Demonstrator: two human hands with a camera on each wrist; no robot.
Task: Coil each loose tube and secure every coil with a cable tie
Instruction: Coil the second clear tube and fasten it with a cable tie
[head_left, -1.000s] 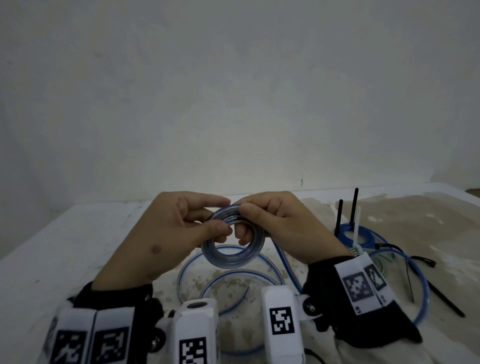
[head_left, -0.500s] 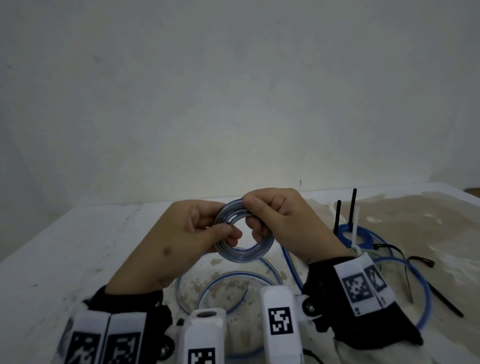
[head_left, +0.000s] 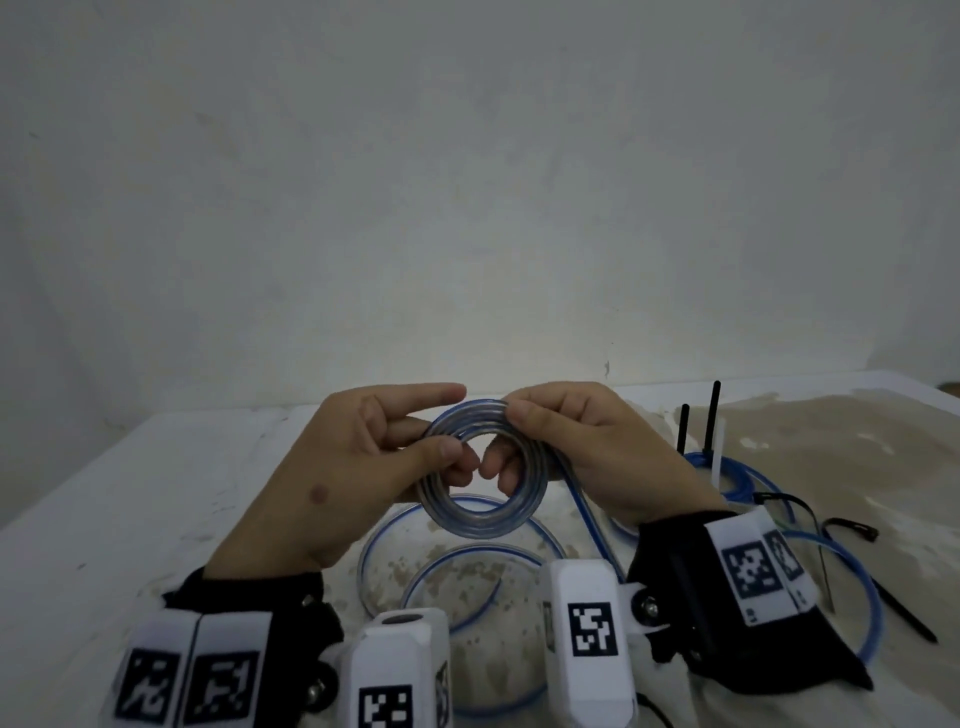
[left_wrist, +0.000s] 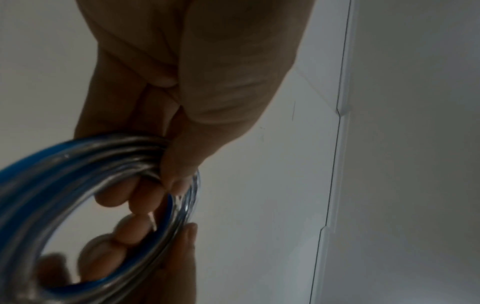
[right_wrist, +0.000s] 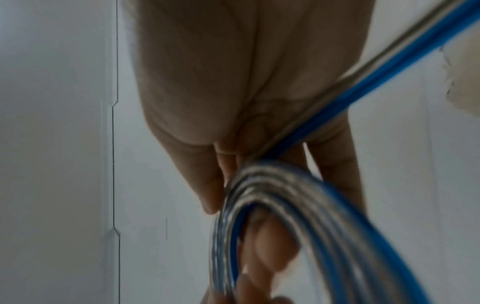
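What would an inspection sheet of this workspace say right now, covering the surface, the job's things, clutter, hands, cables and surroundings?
Surface: white table, brown stains over the middle and right.
Job's things: clear-blue tube coil held above the table, no tie seen on it; its loose tail runs down to loops lying on the table; finished blue coil at right with upright tie ends.
Clutter: loose black cable ties at right.
Hands: left hand and right hand both pinch the coil.
Cables: nothing seen beyond the tubing.
Surroundings: plain pale wall behind.
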